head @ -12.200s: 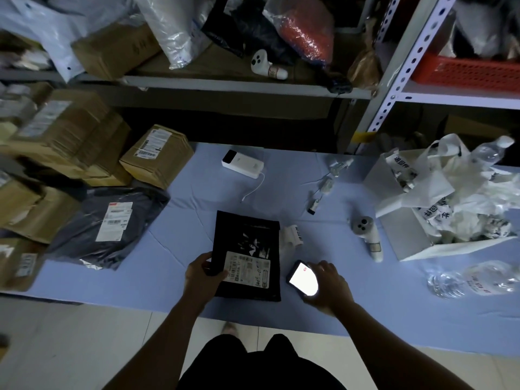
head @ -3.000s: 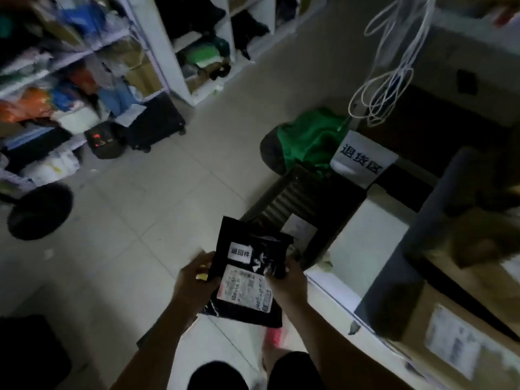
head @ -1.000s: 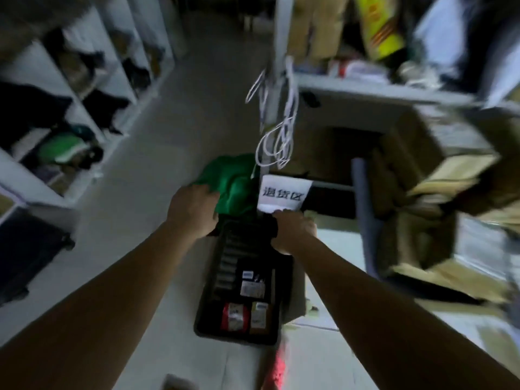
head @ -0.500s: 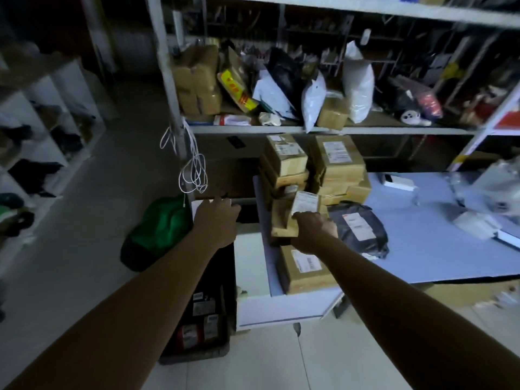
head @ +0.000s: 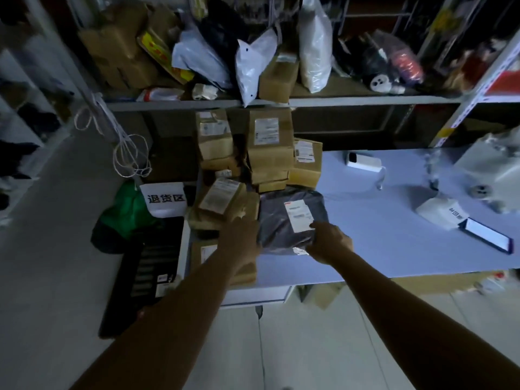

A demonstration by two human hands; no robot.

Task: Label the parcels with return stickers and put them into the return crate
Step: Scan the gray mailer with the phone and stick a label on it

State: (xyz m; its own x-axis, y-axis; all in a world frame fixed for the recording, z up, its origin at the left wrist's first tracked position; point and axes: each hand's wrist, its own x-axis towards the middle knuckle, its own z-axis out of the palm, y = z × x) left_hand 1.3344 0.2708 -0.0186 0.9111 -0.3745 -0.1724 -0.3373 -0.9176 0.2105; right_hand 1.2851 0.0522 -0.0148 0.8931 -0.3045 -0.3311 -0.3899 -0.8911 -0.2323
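A dark grey poly-bag parcel (head: 281, 223) with a white shipping label lies on the blue table (head: 394, 243), next to a stack of cardboard parcels (head: 270, 153). My right hand (head: 329, 243) grips the bag's near right corner, thumb on top by the label. My left hand (head: 242, 237) is at the bag's left edge, against a small cardboard box (head: 222, 201); its fingers are hidden. The black return crate (head: 146, 271) stands on the floor left of the table, under a white sign (head: 166, 198). It holds labelled parcels.
White return stickers (head: 441, 212) and a lit phone (head: 486, 237) lie on the table's right side, a white power bank (head: 363, 161) further back. A green bag (head: 126, 212) sits beside the crate. Shelves with bags and boxes run above the table.
The black parcel I held is now in the crate. I have turned from the crate to the table, and both hands have moved to the grey bag.
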